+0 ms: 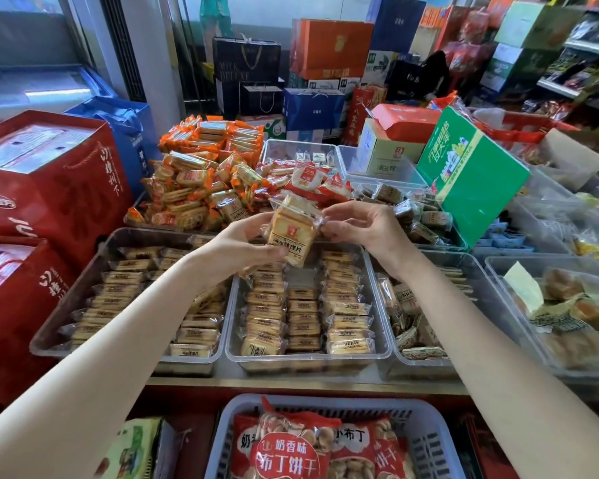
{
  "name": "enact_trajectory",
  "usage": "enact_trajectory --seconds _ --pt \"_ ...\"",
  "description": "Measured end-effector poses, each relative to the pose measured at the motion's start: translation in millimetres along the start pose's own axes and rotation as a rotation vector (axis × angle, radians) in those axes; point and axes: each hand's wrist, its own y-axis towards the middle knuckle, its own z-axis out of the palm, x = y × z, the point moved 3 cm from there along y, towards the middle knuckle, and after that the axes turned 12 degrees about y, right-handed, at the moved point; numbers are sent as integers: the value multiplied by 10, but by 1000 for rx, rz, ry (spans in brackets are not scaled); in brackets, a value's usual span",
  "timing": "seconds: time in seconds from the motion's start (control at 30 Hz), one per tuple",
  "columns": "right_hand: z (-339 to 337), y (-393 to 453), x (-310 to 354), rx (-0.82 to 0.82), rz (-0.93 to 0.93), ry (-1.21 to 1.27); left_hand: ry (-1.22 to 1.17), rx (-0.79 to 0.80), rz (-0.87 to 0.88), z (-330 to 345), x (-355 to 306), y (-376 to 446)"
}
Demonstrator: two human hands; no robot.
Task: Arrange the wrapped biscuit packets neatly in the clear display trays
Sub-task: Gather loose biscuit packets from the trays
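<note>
The person holds one wrapped biscuit packet (290, 233) in the air above the middle clear tray (312, 358), between pickup and placement. The left hand (248, 242) grips the packet's left side, its fingers curled round it; the right hand (360, 224) pinches the wrapper's right edge between thumb and fingertips. Below, the tray already carries three rows of like packets standing on edge, and the centre row stops short of the tray's far end (a gap lies almost directly under the held packet). The next move likely calls for turning the packet to match its neighbours' lean and lowering it into that gap without knocking the flanking rows.
</note>
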Motion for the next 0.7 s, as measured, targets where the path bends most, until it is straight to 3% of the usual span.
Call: enact_trajectory --seconds 0.13,0.23,0.3,0.43,0.53,0.6,0.7 --pt "60 83 75 -184 -173 -182 -84 61 -7 -15 -10 48" --pt "100 92 175 -211 -306 -402 -114 100 -19 -30 -27 52" --pt "77 103 175 -210 -229 -337 -73 102 -29 -36 -38 43" --pt "82 119 59 -225 98 179 89 28 -29 -55 -104 52" --pt "101 112 -31 -233 208 336 187 -14 -34 -72 -152 68" --pt "81 114 -72 -208 227 260 260 -31 -66 -86 -139 59" --pt "42 151 -40 -83 125 -106 390 -40 -112 -105 -81 75"
